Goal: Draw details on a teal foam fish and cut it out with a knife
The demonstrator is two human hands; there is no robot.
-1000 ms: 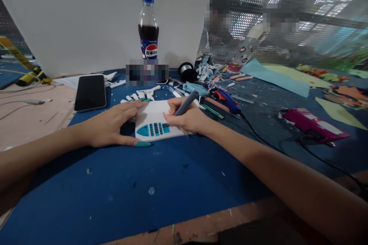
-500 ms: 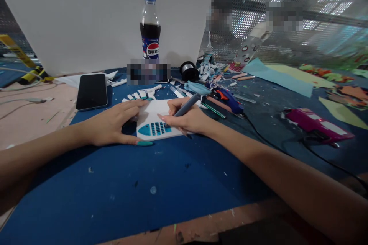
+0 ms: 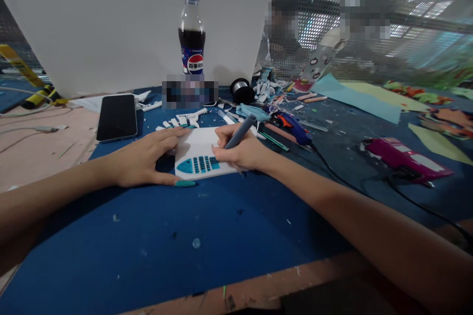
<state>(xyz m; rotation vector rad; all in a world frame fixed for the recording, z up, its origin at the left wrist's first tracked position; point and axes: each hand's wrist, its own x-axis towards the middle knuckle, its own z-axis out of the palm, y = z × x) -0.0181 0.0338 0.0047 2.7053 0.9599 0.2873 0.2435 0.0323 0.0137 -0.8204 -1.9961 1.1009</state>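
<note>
A white board [image 3: 197,139] lies flat on the blue mat, with a teal fish drawing [image 3: 185,166] marked by dark stripes near its front edge. My left hand [image 3: 148,157] rests at the board's left side, fingers spread; the thumb lies along the front edge and the fingertips along the back. My right hand [image 3: 242,150] is closed round a grey marker pen [image 3: 241,131], its side resting on the board. The pen slants up to the right. Its tip is hidden behind my fingers, beside the stripes at the right end of the drawing.
A cola bottle [image 3: 192,34] stands behind the board, and a phone [image 3: 117,117] lies at left. Wire spool [image 3: 242,91], white scraps [image 3: 266,89] and a blue glue gun [image 3: 297,130] lie behind my right hand. A magenta corded device [image 3: 408,157] is at right.
My right hand and the marker pen have shifted slightly along the drawing, and another dark stripe shows at its right part. The left hand stays in place on the board.
</note>
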